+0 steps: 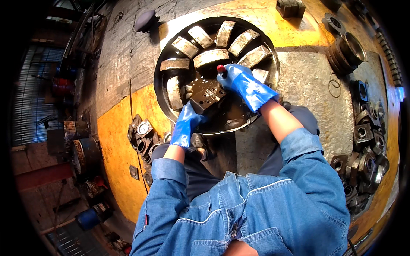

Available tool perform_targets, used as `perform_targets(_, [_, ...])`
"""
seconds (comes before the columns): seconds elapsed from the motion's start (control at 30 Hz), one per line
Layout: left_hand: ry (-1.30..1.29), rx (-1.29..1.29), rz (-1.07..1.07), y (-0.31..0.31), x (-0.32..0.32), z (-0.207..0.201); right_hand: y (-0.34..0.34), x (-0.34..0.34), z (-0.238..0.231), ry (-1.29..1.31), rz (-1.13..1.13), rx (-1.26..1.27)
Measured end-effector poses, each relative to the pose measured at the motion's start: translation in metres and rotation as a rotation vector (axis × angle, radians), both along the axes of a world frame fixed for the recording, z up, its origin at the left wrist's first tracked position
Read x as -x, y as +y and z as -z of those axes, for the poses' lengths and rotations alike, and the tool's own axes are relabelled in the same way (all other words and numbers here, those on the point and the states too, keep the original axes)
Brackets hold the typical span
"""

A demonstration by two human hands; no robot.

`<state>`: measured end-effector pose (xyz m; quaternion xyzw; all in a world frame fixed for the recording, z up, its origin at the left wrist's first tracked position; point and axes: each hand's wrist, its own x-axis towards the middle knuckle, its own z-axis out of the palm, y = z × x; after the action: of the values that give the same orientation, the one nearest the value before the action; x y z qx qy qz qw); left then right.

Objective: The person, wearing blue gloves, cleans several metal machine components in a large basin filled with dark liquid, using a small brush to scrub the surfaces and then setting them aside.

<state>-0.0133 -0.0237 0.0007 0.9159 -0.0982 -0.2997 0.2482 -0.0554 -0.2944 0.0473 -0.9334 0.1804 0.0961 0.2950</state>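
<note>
A wide round metal pan (278,70) with dark liquid in it lies before me. My left hand (188,120), in a blue rubber glove, grips the near left corner of a dark metal block (204,100) with several holes, tilted over the liquid. My right hand (239,80), gloved alike, is closed around a tool with a red handle (221,68). Its working end is hidden below the hand, close to the block's right end. Along the pan's far side stand several worn, curved metal pieces (212,57); a few whitish bits float in the liquid.
Square and round metal parts (144,128) are heaped left of my legs, more (363,133) at the far right. A ribbed metal cylinder (347,53) and wire rings (334,88) lie right of the pan. Drums (85,155) stand along the left side.
</note>
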Motion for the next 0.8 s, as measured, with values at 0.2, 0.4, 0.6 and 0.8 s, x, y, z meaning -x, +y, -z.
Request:
perform_targets(0.2, [0.026,0.02,0.009,-0.005,0.001,-0.003,0.016,0.013,-0.001,-0.089,-0.072,-0.025])
perform_targets(0.4, [0.048,-0.029,-0.001,-0.009,0.004,-0.013,0.012,0.009,-0.002,-0.081,-0.04,-0.051])
perform_targets(0.6, [0.032,0.025,0.023,-0.004,0.002,-0.007,0.001,0.003,0.004,-0.013,-0.003,-0.075])
perform_targets(0.8, [0.049,0.072,0.004,0.005,-0.004,0.014,0.01,0.007,0.008,-0.178,-0.01,-0.02])
